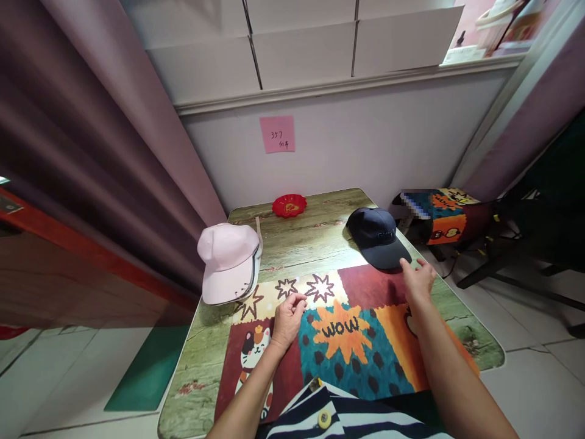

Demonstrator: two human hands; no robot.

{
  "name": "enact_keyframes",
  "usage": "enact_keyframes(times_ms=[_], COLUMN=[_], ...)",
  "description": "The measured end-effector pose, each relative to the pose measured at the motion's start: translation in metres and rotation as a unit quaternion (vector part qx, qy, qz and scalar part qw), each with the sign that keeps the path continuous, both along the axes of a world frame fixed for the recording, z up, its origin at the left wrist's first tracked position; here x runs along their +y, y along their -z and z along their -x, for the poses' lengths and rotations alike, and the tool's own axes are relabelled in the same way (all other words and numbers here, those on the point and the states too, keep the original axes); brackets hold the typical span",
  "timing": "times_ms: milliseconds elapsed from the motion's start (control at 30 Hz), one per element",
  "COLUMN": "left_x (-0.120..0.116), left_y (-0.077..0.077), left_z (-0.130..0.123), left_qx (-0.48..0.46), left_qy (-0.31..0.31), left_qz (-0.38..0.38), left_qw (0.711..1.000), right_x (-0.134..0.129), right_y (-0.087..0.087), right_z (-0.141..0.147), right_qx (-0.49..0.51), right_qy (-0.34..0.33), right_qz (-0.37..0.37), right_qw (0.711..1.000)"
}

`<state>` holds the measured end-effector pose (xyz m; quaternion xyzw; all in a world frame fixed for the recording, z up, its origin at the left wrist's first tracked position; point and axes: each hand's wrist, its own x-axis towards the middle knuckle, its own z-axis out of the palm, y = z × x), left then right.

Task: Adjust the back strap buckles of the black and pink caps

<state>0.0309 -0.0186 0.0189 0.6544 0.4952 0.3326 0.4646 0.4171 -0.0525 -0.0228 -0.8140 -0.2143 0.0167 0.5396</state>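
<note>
A dark navy cap with raised lettering on its front rests at the table's right side, its brim pointing toward me. My right hand is at the brim's near right edge, thumb and fingers apart; the thumb tip meets or nearly meets the brim. A pale pink cap sits on the left, with small rings on its brim and a strap standing up behind. Between the two caps and closer to me, my left hand hovers over or rests on the patterned mat, fingers curled together, nothing visible in them.
A red scalloped dish stands at the back of the wood-patterned table. Behind is a wall with a pink note. Curtains hang at the left. A stool with a patterned cover and dark chair legs are at the right.
</note>
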Motion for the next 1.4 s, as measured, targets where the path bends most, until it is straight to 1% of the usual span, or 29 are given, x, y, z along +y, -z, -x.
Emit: enact_keyframes(times_ms=[67,167,267,367,500,600,767,867,933,967,1033,1100,1167,1233,1300,1333,1400], left_x=[0.000,0.000,-0.001,-0.002,-0.002,-0.003,-0.003,-0.004,-0.005,-0.005,-0.006,-0.006,-0.006,-0.007,-0.011,-0.013,-0.017], left_y=[0.000,0.000,0.001,0.001,0.000,-0.002,-0.002,0.000,0.002,0.002,0.002,0.001,0.000,0.001,0.003,0.005,0.008], left_z=[0.000,0.000,0.000,0.000,-0.001,-0.001,-0.001,0.000,-0.001,-0.001,-0.002,-0.003,-0.003,-0.003,-0.003,-0.004,-0.005], left_qx=[0.003,0.002,-0.002,-0.003,0.000,0.002,0.013,0.016,0.014,0.012,0.009,0.009,0.012,0.012,0.006,0.000,-0.021], left_qy=[-0.001,0.001,0.003,0.001,-0.004,-0.004,0.000,0.000,0.002,0.004,0.006,0.003,-0.005,-0.009,-0.010,-0.009,-0.011], left_qz=[0.000,-0.001,-0.005,-0.009,-0.019,-0.019,-0.021,-0.025,-0.026,-0.028,-0.035,-0.041,-0.042,-0.043,-0.044,-0.043,-0.041], left_qw=[1.000,1.000,1.000,1.000,1.000,1.000,1.000,1.000,1.000,1.000,0.999,0.999,0.999,0.999,0.999,0.999,0.999], right_x=[0.001,0.013,0.030,0.040,0.042,0.042,0.039,0.034,0.032,0.033,0.042,0.057,0.074,0.088,0.096,0.098,0.098], right_y=[-0.008,-0.016,-0.015,-0.009,-0.002,-0.001,-0.007,-0.014,-0.021,-0.024,-0.030,-0.034,-0.034,-0.031,-0.024,-0.020,-0.013], right_z=[0.009,0.024,0.030,0.030,0.032,0.035,0.039,0.043,0.050,0.056,0.075,0.102,0.133,0.159,0.176,0.180,0.182], right_qx=[-0.081,-0.184,-0.204,-0.202,-0.193,-0.182,-0.190,-0.199,-0.200,-0.203,-0.205,-0.172,-0.074,0.053,0.132,0.141,0.111], right_qy=[0.002,-0.027,-0.038,-0.046,-0.047,-0.049,-0.053,-0.050,-0.081,-0.115,-0.210,-0.299,-0.349,-0.359,-0.354,-0.354,-0.365], right_qz=[0.039,0.106,0.155,0.174,0.131,0.103,0.100,0.064,0.022,0.001,-0.029,-0.046,-0.061,-0.085,-0.108,-0.105,-0.067], right_qw=[0.996,0.977,0.966,0.963,0.971,0.977,0.975,0.977,0.976,0.972,0.956,0.937,0.932,0.928,0.920,0.919,0.922])
